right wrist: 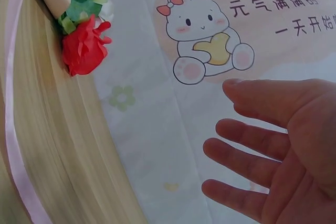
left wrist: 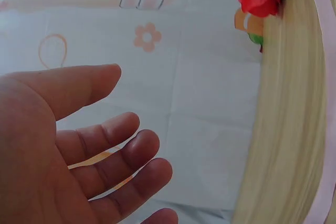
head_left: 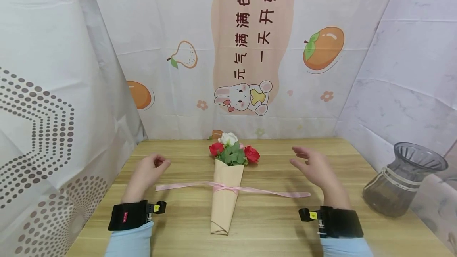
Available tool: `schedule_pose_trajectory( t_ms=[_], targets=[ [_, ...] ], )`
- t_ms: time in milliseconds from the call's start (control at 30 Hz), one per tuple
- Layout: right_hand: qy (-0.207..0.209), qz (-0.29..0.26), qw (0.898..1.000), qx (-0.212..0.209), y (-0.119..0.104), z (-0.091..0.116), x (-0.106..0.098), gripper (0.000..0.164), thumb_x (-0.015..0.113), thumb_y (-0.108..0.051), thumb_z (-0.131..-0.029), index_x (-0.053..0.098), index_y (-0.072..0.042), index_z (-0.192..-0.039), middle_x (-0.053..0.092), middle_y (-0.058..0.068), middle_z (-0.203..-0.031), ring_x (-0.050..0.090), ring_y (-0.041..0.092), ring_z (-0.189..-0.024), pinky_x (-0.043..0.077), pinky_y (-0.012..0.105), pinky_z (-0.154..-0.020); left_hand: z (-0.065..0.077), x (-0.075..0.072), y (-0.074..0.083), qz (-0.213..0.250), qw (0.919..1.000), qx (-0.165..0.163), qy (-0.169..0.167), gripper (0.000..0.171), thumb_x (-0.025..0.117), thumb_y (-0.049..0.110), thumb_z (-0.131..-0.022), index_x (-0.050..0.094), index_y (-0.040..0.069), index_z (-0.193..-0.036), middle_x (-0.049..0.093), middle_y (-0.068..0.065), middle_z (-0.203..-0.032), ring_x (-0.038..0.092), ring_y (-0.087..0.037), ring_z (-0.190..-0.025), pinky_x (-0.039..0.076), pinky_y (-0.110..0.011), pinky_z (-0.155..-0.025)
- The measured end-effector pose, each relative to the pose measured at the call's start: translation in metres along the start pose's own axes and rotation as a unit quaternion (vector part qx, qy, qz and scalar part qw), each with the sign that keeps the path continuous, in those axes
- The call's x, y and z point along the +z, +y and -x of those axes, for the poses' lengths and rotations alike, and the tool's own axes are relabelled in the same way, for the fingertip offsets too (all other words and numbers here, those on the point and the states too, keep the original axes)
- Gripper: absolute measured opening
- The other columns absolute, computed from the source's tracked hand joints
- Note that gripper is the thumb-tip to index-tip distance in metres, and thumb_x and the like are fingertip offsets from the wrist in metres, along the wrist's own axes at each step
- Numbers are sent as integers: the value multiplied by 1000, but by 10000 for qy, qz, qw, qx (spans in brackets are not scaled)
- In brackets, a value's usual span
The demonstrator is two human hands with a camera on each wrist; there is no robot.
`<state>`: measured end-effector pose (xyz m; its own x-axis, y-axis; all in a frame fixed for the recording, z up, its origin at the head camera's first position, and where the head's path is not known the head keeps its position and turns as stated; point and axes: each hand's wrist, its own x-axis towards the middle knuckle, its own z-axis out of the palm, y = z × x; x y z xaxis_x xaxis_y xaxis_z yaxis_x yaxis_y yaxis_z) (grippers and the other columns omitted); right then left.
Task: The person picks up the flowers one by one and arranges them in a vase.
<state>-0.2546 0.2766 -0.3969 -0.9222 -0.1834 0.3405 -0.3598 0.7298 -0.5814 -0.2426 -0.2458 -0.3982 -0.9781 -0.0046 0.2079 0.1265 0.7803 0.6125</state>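
Note:
A bouquet wrapped in tan paper (head_left: 224, 201) lies on the table, its blooms pointing away from me. At its top are red roses (head_left: 252, 154), a white rose (head_left: 228, 139) and green leaves (head_left: 232, 154). A pink ribbon (head_left: 265, 191) is tied round the wrap, and its two tails stretch out to left and right. My left hand (head_left: 148, 171) hovers left of the bouquet with fingers loosely bent, holding nothing. On the other side my right hand (head_left: 315, 169) is held above the table, fingers relaxed and apart from the ribbon.
A grey glass vase (head_left: 401, 179) with cord round its neck stands at the right side of the wooden table (head_left: 271, 225). A printed cloth (head_left: 171, 122) hangs behind the table's far edge. Patterned cloth (head_left: 43, 130) also hangs along the left side.

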Motion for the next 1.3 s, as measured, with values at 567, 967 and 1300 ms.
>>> schedule_pose_trajectory(
  t_ms=[567, 967, 1300],
  targets=[
    [-298, 39, 9982, -513, -14, -9, 33, 41, 71, -8, -96, 61, 0, -135, 64, 19, -131, 62, 39, -118, 48, 58, -98, 1, 26, 39, 243, 9970, 597, -418, 24, 68, 27, -100, 68, 6, -109, 66, -1, -93, 60, -19, -86, 50, -40, -79],
    [-776, 149, 9963, -335, -35, -13, 62, 39, 71, -8, -96, 63, -4, -134, 66, 16, -130, 64, 36, -117, 52, 54, -94, 0, 57, 53, 287, 9912, 992, -824, 17, 73, 20, -95, 69, 5, -103, 62, 3, -84, 56, -13, -77, 49, -35, -71],
    [-1179, -142, 9920, -420, -57, -10, 96, 36, 72, -5, -94, 66, -4, -130, 67, 13, -127, 65, 33, -113, 52, 49, -94, 4, 77, 64, 65, 9828, 1357, -1250, 12, 73, 17, -93, 69, 7, -100, 61, 5, -82, 56, -12, -75, 50, -34, -68]
  ],
)
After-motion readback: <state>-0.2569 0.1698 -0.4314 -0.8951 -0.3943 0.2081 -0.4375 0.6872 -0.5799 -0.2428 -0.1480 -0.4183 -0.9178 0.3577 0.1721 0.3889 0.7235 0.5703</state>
